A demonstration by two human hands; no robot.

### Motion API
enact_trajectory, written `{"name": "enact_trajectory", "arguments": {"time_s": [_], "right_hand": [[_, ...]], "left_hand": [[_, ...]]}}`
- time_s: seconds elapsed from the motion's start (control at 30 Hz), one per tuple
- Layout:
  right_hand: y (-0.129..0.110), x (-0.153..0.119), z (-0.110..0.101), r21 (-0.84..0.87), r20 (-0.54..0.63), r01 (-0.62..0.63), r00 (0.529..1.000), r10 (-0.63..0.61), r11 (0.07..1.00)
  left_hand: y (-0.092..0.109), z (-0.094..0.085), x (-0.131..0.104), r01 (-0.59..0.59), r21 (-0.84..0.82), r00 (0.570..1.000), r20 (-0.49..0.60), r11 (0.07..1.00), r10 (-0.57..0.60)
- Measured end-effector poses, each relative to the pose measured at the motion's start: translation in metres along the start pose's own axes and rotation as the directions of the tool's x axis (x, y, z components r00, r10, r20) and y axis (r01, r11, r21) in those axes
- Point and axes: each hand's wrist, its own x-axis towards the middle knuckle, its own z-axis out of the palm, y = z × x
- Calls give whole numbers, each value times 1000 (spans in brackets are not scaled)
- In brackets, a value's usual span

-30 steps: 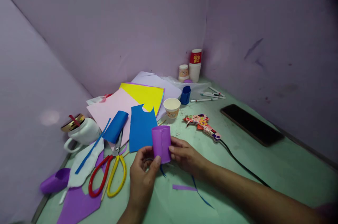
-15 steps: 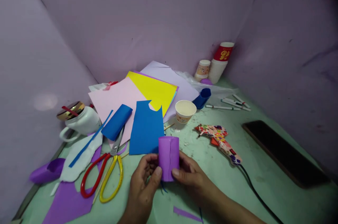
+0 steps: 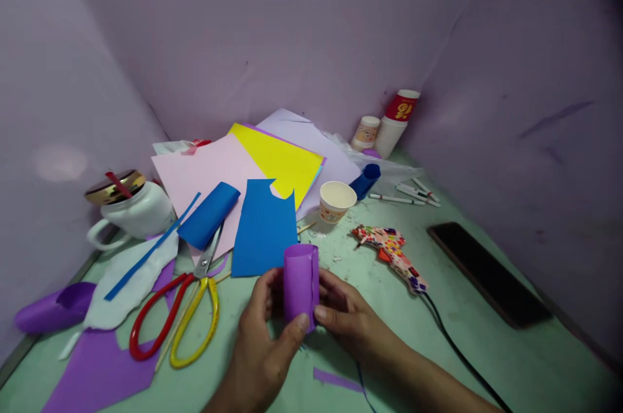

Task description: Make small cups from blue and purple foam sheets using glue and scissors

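Observation:
A purple paper tube (image 3: 299, 280) stands upright between my two hands, its seam running down the right side and its top end uncovered. My left hand (image 3: 272, 328) grips it from the left, thumb on the lower front. From the right, my right hand (image 3: 350, 322) closes on it, thumb near the seam. Just behind the tube lies a cut blue sheet (image 3: 265, 231). Scissors (image 3: 202, 267) with one red and one yellow handle rest to the left, their blades partly under a rolled blue piece (image 3: 209, 215). A thin purple strip (image 3: 338, 379) lies in front of my right hand.
A hot glue gun (image 3: 392, 254) with a black cord and a dark phone (image 3: 487, 273) lie on the right. Behind are a paper cup (image 3: 337, 202), markers (image 3: 396, 199), coloured sheets (image 3: 277, 163) and stacked cups (image 3: 392, 134). A white mug (image 3: 139, 212) stands at left.
The purple tube has been turned in my hands, so its seam has shifted from the front middle to the right side. Both hands still hold it. The camera view has shifted slightly.

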Motion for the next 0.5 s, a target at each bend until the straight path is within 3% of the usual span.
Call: {"name": "enact_trajectory", "arguments": {"time_s": [0.13,0.33,0.5], "right_hand": [[-2,-6,2,-139,-38,91,995,-97,986],[-11,-12,-1,-462,-154,139,960,-233,876],[-12,-14,6,-549,-153,144,951,-269,823]], "left_hand": [[0,-2,2,-84,89,996,26,992,82],[-5,5,3,-112,316,976,-143,942,164],[-14,12,1,-187,332,971,-79,925,225]]}}
